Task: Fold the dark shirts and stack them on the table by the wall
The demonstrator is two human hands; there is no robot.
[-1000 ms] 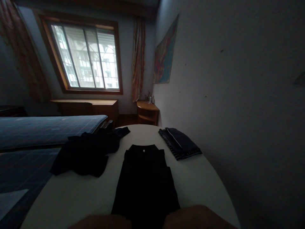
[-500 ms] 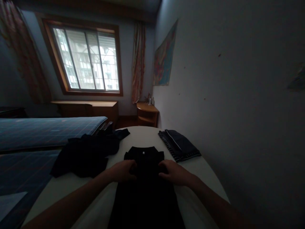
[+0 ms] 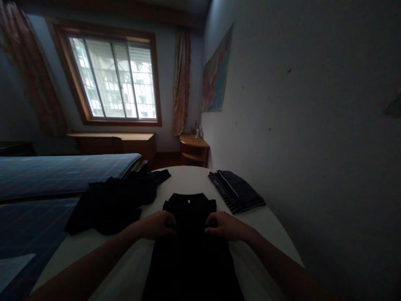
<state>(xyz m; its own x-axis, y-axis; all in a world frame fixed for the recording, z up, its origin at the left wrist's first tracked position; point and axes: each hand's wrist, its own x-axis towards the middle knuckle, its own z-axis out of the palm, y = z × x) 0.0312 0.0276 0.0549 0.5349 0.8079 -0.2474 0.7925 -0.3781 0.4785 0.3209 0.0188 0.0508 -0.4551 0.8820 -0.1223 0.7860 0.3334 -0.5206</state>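
Observation:
A black shirt (image 3: 191, 259) lies on the white round table (image 3: 184, 177), its collar pointing away from me and a small white label showing at the neck. My left hand (image 3: 159, 225) is closed on the left side of the shirt below the shoulder, thumb and fingers pinching the fabric. On the opposite side my right hand (image 3: 224, 225) pinches the shirt at about the same height. Dim light on the black cloth hides its folds and the exact grip of the fingertips.
Left on the table is a crumpled dark garment (image 3: 109, 205), partly over its edge. Folded dark clothes (image 3: 239, 190) lie at the right. A bed with a blue plaid cover (image 3: 62, 173) stands to the left; a bare wall (image 3: 297, 159) rises on the right.
Both hands have shifted slightly inward, toward each other, and the fingers have closed more on the shirt. The other garments stay where they were.

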